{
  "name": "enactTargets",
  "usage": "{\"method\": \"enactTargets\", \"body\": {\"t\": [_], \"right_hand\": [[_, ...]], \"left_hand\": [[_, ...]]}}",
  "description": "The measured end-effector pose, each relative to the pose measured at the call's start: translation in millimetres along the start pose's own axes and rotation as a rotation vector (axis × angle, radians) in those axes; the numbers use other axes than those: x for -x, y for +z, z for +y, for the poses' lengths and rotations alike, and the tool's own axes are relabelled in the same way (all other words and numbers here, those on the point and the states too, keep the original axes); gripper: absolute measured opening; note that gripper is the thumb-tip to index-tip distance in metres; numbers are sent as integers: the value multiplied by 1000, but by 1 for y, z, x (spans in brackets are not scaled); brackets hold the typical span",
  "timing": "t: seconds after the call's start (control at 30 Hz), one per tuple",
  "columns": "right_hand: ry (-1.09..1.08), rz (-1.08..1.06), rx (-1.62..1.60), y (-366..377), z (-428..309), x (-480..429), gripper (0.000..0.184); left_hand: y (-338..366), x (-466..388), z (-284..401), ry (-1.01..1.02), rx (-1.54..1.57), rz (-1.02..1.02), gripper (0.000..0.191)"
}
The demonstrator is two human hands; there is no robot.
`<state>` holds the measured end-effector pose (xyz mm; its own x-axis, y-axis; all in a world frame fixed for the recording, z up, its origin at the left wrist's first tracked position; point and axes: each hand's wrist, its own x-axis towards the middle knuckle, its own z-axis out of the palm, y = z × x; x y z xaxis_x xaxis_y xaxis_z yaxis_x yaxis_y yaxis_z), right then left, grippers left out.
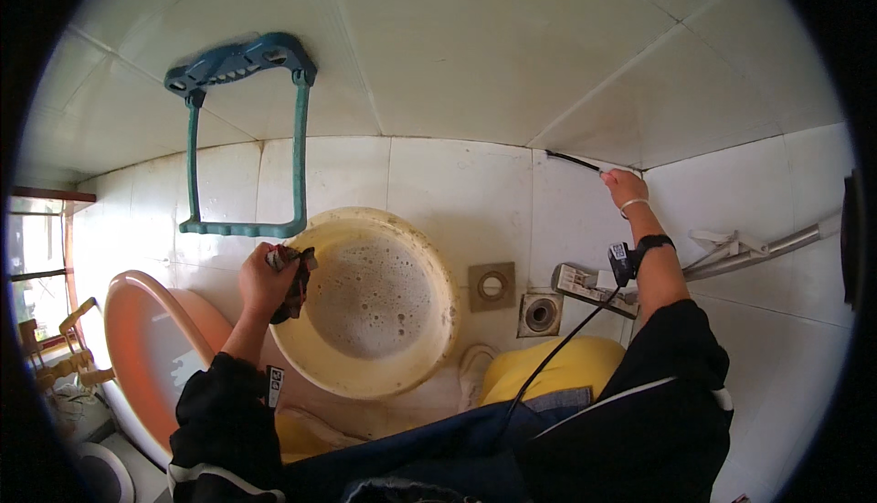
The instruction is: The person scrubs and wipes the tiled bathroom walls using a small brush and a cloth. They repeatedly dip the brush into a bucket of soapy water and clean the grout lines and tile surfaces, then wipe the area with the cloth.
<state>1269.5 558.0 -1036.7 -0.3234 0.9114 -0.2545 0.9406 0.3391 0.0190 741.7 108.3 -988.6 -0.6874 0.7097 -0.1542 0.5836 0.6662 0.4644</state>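
My left hand [266, 280] grips a crumpled dark bundle [296, 290] with red and grey patches, which may be cloth. It is at the left rim of a round cream plastic basin [449, 297], which holds cloudy water with foam bubbles [373, 290]. Out to the upper right, my right hand [625, 188] has its fingers closed on a slim black tool [575, 159]. The tool's far end points left, near the seam between the beige tiles [466, 51] and the white tiles [459, 174]. What kind of tool it is cannot be told.
A teal plastic rack [299, 153] juts from the tiles above the basin. An orange tub [130, 359] stands at left by a window [38, 263]. Right of the basin are a square floor drain [541, 314], a square plate with a hole [492, 287] and a mop-like head [589, 284] near a metal pole [774, 249].
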Motion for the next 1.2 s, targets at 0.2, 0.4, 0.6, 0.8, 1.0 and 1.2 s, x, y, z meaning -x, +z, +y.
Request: {"method": "enactTargets", "body": {"t": [0.2, 0.4, 0.6, 0.8, 1.0, 1.2], "right_hand": [[-237, 351, 249, -39, -40, 23, 27], [-516, 486, 494, -93, -135, 19, 13], [-515, 492, 661, -107, -158, 12, 12], [-556, 491, 714, -85, -164, -1, 13], [-471, 575, 649, -114, -148, 20, 12], [-553, 343, 858, -119, -183, 22, 14]], "left_hand": [[-2, 2, 1, 6, -16, 0, 33], [-3, 4, 4, 5, -12, 27, 36], [-2, 3, 0, -10, 2, 24, 35], [-3, 4, 3, -4, -22, 43, 34], [-2, 3, 3, -17, -24, 37, 34], [-4, 3, 3, -14, -11, 28, 34]]}}
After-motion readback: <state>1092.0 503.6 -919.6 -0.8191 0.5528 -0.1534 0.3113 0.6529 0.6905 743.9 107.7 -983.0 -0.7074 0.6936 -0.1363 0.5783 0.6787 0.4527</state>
